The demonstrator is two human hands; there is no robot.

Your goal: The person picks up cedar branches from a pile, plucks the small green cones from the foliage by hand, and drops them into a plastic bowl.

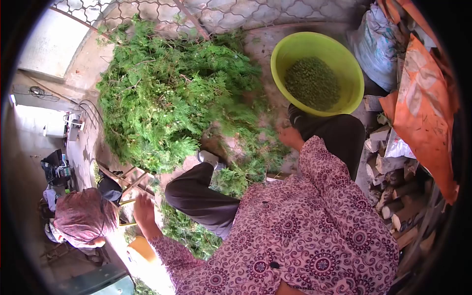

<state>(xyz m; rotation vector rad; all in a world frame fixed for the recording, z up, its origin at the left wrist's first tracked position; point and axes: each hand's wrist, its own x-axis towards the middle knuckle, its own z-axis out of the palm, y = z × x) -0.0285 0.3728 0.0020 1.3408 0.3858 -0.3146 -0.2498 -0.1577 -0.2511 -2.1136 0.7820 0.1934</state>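
Observation:
A big heap of green conifer branches (162,93) lies on the ground in front of me. Beside it at the upper right stands a yellow-green basin (339,59) holding small green bits (312,82). My right hand (291,137), in a patterned purple sleeve, reaches down into loose sprigs at the heap's edge below the basin; its fingers are blurred and partly hidden. My left hand (144,209) is raised at the lower left with fingers apart and nothing in it, close to more sprigs (189,231) by my knee in black trousers (201,196).
Another person with a covered head (83,216) crouches at the far left. Cut logs (398,196) are stacked on the right under an orange cloth (423,113) and a pale sack (378,44). Wire mesh (236,12) runs behind the heap. A wooden frame (132,179) lies near my left hand.

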